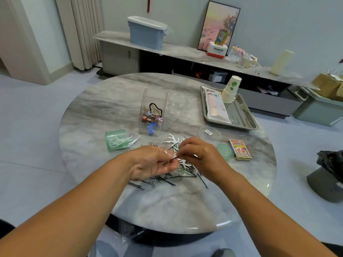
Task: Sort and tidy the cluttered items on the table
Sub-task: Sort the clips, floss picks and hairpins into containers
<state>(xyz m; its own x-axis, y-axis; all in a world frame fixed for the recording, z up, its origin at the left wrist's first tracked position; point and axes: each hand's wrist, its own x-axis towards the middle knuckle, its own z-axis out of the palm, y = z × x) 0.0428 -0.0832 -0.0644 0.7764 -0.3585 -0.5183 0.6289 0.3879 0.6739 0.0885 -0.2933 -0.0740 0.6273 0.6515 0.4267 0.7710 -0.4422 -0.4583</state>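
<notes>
While both hands pinch one floss pick [174, 155], bare table [172, 206] stretches toward the near rim.

— What are the hands doing?
— The left hand [154, 163] and right hand [196, 154] meet over a pile of hairpins [167, 178] and white floss picks [175, 139] on the round table [111, 101], pinching something small between them.
— And nearby?
— A clear box [152, 114] of clips, a tipped green tub [116, 142], a card pack [239, 149], a metal tray [246, 119] holding paper cups [231, 89].
</notes>
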